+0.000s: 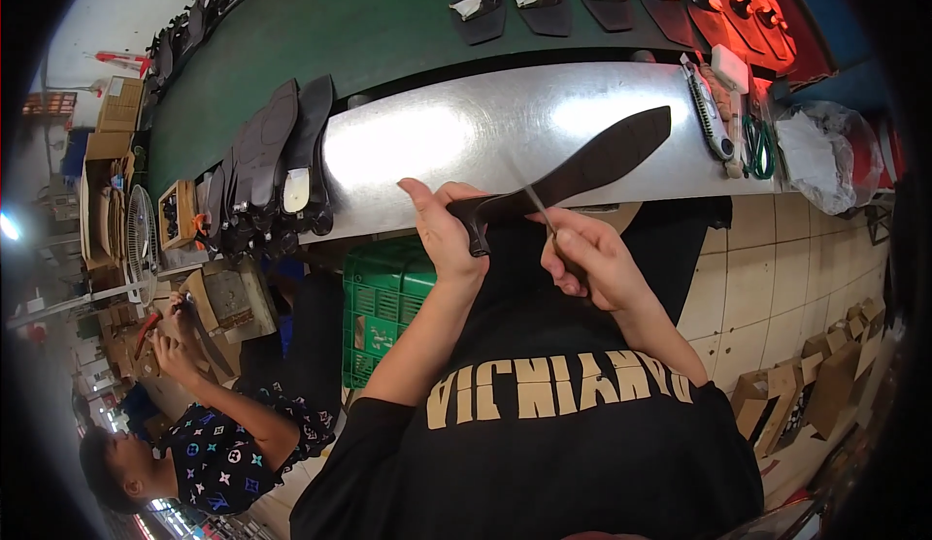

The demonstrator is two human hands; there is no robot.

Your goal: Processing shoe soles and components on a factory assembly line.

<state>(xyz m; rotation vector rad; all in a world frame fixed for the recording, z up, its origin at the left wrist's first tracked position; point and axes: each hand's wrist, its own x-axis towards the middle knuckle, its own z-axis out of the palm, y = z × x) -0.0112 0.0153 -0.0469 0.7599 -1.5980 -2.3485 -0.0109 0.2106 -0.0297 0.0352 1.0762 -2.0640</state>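
Two hands work over the near edge of a shiny metal counter point(466, 132) in the head view. The left hand point(442, 234) is closed around the heel end of a black shoe sole point(582, 166), which slants up to the right above the counter. The right hand point(592, 263) grips a thin metal tool point(540, 208), its tip touching the sole. More soles point(282, 152) are stacked at the counter's left end; green scissors point(759, 147) lie at its right end. A co-worker point(209, 433) sits lower left.

Dark soles point(291, 152) lean by my steel worktop point(466, 132); a green crate point(383, 297) sits below, scissors point(757, 147) and a utility knife point(707, 108) at right.
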